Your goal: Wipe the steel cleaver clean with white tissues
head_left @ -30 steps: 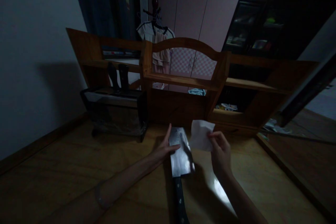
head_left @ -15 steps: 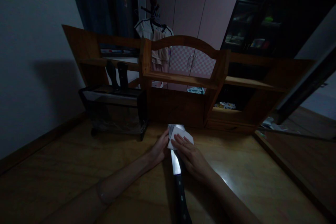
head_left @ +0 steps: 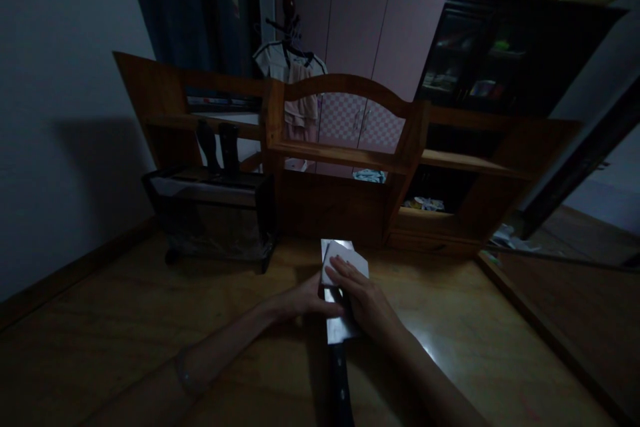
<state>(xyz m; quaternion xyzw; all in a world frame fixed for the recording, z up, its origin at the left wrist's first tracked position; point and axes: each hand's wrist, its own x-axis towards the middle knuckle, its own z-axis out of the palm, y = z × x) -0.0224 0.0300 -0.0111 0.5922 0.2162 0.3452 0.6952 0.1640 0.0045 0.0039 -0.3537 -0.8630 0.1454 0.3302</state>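
Note:
A cleaver point(head_left: 338, 328) with a broad steel blade and a black handle lies flat on the wooden desk point(head_left: 125, 320), handle toward me. My left hand point(head_left: 306, 299) rests on the blade's left edge, fingers curled on it. My right hand point(head_left: 364, 297) lies flat on a folded white tissue point(head_left: 346, 262), pressing it on the far part of the blade with fingers stretched out.
A black knife rack point(head_left: 213, 203) with two dark handles stands at the back left. A wooden shelf unit point(head_left: 345, 153) runs along the desk's far edge, with small items in its right cubby. A grey wall is at left; a pink wardrobe and dark cabinet stand behind.
My right hand brought the tissue down from the air onto the blade and now presses it there. My left hand slid back along the blade's edge toward me.

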